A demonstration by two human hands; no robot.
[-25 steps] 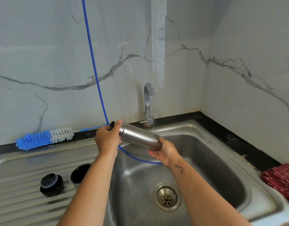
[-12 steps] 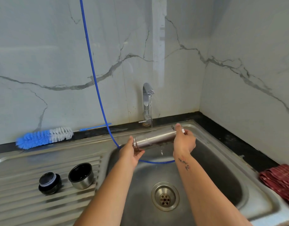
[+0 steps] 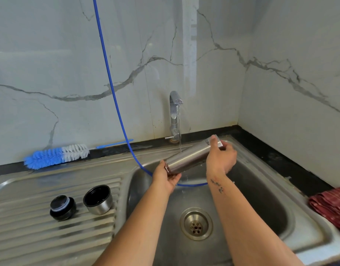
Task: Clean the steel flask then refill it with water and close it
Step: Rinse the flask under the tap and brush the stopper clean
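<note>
Flask (image 3: 188,159) over steel sink (image 3: 261,189)

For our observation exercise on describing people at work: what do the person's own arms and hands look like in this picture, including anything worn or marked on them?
Both forearms are bare, with no sleeves in view. The right forearm carries a small dark tattoo just below the wrist. No watch, bracelet or gloves show on the left hand or the right hand. No rings are visible, though some fingers are hidden.

One flask (image 3: 186,160), two hands (image 3: 166,178) (image 3: 221,160), one stopper (image 3: 62,208), one cup lid (image 3: 97,199), one brush (image 3: 56,155), one tap (image 3: 175,116).
</note>
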